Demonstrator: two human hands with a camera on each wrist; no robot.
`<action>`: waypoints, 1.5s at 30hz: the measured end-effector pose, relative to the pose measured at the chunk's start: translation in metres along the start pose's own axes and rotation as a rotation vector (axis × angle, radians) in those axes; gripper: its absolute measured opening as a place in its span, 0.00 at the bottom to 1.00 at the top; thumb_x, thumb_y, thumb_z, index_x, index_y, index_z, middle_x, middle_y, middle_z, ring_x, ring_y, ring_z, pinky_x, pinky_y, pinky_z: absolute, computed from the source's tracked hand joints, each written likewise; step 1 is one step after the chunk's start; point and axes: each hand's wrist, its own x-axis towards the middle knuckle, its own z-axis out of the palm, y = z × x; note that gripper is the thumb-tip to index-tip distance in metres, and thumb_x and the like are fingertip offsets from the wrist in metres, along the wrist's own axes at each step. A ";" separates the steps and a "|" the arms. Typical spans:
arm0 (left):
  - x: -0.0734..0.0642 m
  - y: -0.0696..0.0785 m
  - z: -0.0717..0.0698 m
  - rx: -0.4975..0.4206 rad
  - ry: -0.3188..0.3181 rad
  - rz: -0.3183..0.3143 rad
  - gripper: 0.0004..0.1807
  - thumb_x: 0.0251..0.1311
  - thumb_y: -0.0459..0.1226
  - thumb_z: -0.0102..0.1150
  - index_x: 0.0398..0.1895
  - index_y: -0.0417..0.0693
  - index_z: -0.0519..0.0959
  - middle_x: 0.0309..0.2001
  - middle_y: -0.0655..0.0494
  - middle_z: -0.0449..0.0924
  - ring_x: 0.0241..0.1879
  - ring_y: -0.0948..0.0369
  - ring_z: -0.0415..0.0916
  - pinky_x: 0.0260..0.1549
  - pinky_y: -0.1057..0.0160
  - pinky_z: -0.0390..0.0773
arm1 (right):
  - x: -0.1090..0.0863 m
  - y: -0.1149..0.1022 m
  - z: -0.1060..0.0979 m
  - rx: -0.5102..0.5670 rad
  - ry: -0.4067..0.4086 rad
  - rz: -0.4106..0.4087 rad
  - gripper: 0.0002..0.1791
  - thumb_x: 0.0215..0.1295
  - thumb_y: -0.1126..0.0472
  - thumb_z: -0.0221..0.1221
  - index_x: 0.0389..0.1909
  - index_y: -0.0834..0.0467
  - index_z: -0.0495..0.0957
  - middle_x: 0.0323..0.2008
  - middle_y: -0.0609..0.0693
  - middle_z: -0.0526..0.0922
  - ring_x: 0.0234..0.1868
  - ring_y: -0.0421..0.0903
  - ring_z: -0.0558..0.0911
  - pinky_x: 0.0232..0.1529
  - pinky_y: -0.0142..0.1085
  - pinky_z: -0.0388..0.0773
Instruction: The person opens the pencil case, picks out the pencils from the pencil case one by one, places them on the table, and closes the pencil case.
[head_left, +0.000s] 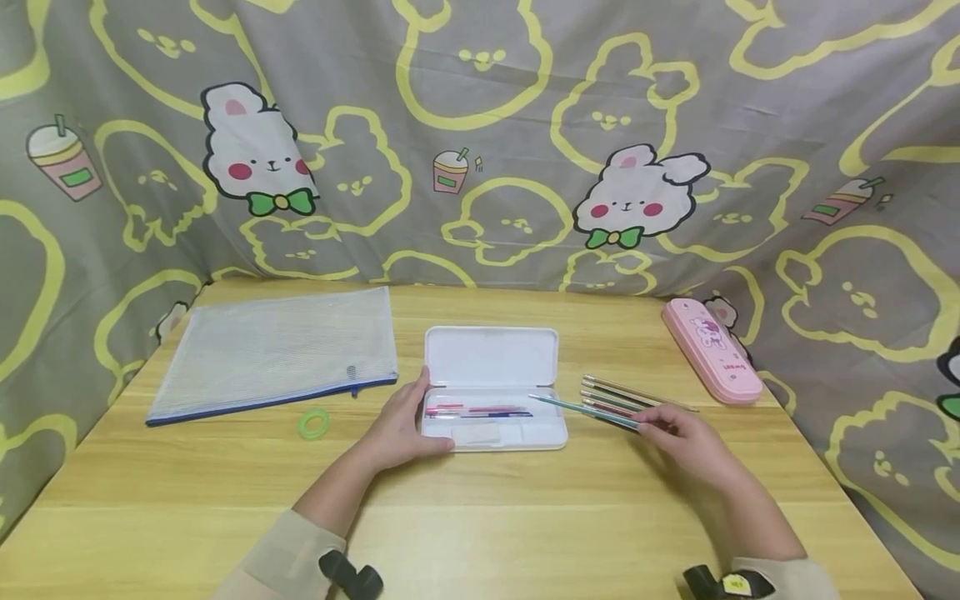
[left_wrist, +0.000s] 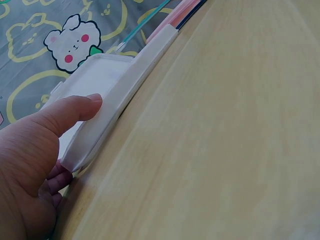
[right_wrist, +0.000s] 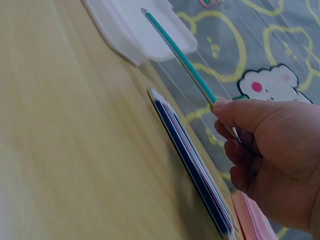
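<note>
A white pencil case (head_left: 491,357) lies with its lid raised in the middle of the table. Gripping its left end is my left hand (head_left: 397,421), thumb over the front edge (left_wrist: 95,112) and fingers round the side. Red and blue pens (head_left: 480,411) and a pale eraser (head_left: 476,433) lie inside. My right hand (head_left: 686,442) pinches a teal pencil (right_wrist: 180,56) between thumb and fingers. The pencil's far tip reaches over the case's right side. Beneath it, several pencils (right_wrist: 192,162) lie side by side on the table.
Back left lies a mesh zip pouch (head_left: 281,350) with a blue zip, and a green ring (head_left: 313,423) sits before it. Toward the back right edge is a closed pink pencil case (head_left: 711,352). A printed curtain (head_left: 510,75) hangs behind the wooden table (head_left: 487,533).
</note>
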 end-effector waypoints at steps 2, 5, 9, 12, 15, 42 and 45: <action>0.000 -0.001 0.000 0.003 0.002 0.000 0.69 0.41 0.51 0.77 0.79 0.42 0.40 0.75 0.36 0.52 0.75 0.41 0.49 0.73 0.41 0.52 | -0.009 0.008 -0.007 -0.033 0.019 0.010 0.11 0.70 0.57 0.58 0.46 0.58 0.82 0.33 0.47 0.78 0.31 0.33 0.71 0.31 0.30 0.72; 0.000 -0.001 0.000 0.005 0.003 0.000 0.69 0.41 0.51 0.77 0.79 0.42 0.40 0.75 0.36 0.52 0.75 0.41 0.49 0.72 0.41 0.52 | -0.021 0.018 -0.015 -0.066 0.035 0.037 0.12 0.70 0.57 0.57 0.46 0.58 0.82 0.33 0.47 0.79 0.31 0.32 0.71 0.30 0.30 0.72; 0.000 -0.001 0.000 0.004 -0.001 -0.001 0.69 0.41 0.51 0.77 0.79 0.42 0.40 0.75 0.36 0.52 0.75 0.41 0.49 0.73 0.42 0.52 | -0.034 0.029 -0.022 -0.101 0.041 0.093 0.13 0.71 0.55 0.57 0.48 0.59 0.82 0.36 0.46 0.80 0.32 0.31 0.71 0.31 0.29 0.72; 0.000 0.000 0.000 0.006 -0.001 -0.002 0.68 0.41 0.51 0.77 0.79 0.42 0.40 0.75 0.36 0.51 0.75 0.41 0.49 0.73 0.41 0.52 | -0.041 0.037 -0.025 -0.116 0.039 0.129 0.14 0.71 0.54 0.57 0.48 0.59 0.82 0.38 0.47 0.81 0.32 0.30 0.71 0.32 0.28 0.72; 0.000 0.000 0.000 0.005 -0.003 -0.005 0.68 0.41 0.51 0.77 0.79 0.42 0.40 0.75 0.36 0.51 0.75 0.41 0.49 0.73 0.41 0.52 | -0.046 0.042 -0.026 -0.120 0.029 0.145 0.14 0.71 0.55 0.56 0.48 0.60 0.82 0.38 0.49 0.81 0.32 0.31 0.71 0.31 0.29 0.72; 0.000 0.000 0.000 -0.004 -0.001 0.005 0.68 0.42 0.50 0.77 0.78 0.41 0.39 0.75 0.35 0.51 0.75 0.41 0.49 0.73 0.41 0.52 | -0.045 0.059 -0.020 -0.153 0.043 0.173 0.10 0.66 0.55 0.62 0.41 0.57 0.84 0.42 0.51 0.84 0.36 0.22 0.72 0.37 0.26 0.73; 0.000 0.000 0.000 -0.003 0.000 0.007 0.68 0.42 0.50 0.77 0.78 0.41 0.40 0.75 0.35 0.51 0.75 0.40 0.49 0.73 0.41 0.52 | -0.045 0.059 -0.019 -0.148 0.051 0.174 0.11 0.65 0.55 0.63 0.41 0.57 0.84 0.42 0.51 0.84 0.35 0.23 0.72 0.37 0.26 0.73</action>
